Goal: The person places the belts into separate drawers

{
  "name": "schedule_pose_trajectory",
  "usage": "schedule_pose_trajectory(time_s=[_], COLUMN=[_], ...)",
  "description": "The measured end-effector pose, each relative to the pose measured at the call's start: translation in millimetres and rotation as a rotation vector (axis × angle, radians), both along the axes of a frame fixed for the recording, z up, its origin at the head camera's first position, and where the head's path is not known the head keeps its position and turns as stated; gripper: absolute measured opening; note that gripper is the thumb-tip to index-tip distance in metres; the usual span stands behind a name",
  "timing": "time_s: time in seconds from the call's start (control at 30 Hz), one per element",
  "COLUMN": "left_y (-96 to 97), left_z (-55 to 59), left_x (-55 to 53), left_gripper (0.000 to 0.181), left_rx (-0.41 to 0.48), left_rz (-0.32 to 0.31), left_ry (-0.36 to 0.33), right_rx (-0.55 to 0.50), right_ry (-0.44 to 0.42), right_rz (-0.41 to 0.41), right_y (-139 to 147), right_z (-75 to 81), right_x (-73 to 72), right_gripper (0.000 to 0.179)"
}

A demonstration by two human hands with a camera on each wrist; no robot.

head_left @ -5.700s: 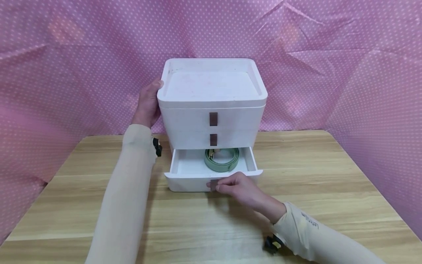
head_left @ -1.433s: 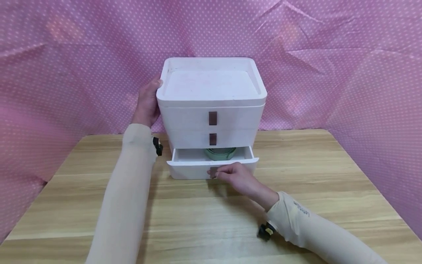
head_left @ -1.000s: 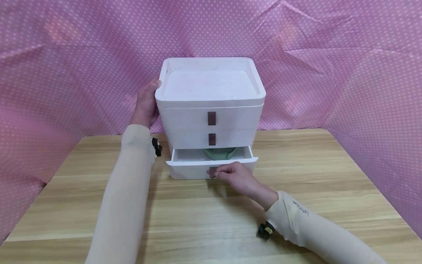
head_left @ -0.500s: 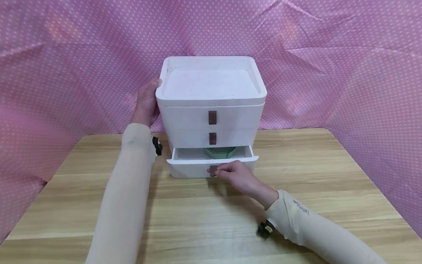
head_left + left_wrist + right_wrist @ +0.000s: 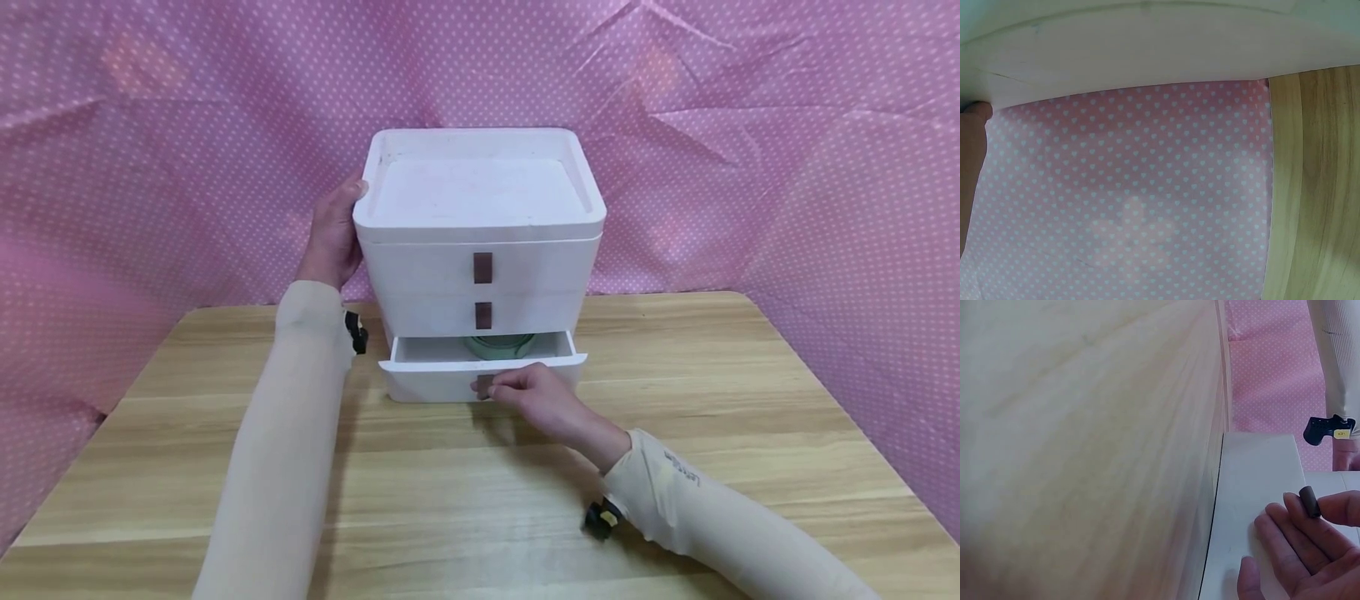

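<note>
A white drawer cabinet [image 5: 480,271] stands at the back of the table, with its bottom drawer [image 5: 431,384] partly pulled out. My right hand [image 5: 546,402] pinches the drawer's brown pull tab [image 5: 483,384] between thumb and finger; in the right wrist view, the tab [image 5: 1310,501] shows bent into a loop, while the other fingers lie along the drawer front [image 5: 1241,531]. Inside the drawer is a coiled green belt [image 5: 501,350], its rear part hidden under the drawer above. At the cabinet's upper left side, my left hand [image 5: 333,233] holds on, thumb over the top rim.
The cabinet's two upper drawers are closed, each with a brown tab [image 5: 483,267]. A shallow recessed tray [image 5: 480,187] forms its top. Pink dotted cloth [image 5: 675,167] hangs close behind and along both sides of the wooden table [image 5: 465,500].
Since the earliest frame, the bottom drawer has slid inward with my right hand on its tab, covering more of the belt; lately it creeps in slightly. My left hand has stayed in place.
</note>
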State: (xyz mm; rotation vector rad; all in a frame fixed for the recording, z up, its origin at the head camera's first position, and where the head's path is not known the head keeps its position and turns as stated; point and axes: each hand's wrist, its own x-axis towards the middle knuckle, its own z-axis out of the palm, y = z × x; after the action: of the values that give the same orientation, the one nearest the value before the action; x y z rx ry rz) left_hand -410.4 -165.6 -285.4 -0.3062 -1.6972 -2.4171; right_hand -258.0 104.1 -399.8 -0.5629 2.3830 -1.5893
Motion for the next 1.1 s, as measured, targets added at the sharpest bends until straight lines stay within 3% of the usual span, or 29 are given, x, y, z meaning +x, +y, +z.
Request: schedule_pose_trajectory(time_s=[0.47, 0.83, 1.1], left_y=[1.6, -1.5, -3.5], left_z=[0.7, 0.2, -0.5], left_x=[-2.5, -0.7, -1.0], left_gripper=[0.045, 0.044, 0.046], left_rx=[0.023, -0.014, -0.018], left_rz=[-0.012, 0.018, 0.002], left_ry=[0.014, -0.006, 0.003], right_rx=[-0.02, 0.006, 0.019], right_ry=[-0.028, -0.017, -0.023], right_rz=[-0.022, -0.053, -0.07], right_y=[-0.5, -3.9, -5.4], right_z=[1.0, -0.4, 0.5], right_x=[-3.2, -5.7, -5.0], right_gripper=[0.022, 0.021, 0.021])
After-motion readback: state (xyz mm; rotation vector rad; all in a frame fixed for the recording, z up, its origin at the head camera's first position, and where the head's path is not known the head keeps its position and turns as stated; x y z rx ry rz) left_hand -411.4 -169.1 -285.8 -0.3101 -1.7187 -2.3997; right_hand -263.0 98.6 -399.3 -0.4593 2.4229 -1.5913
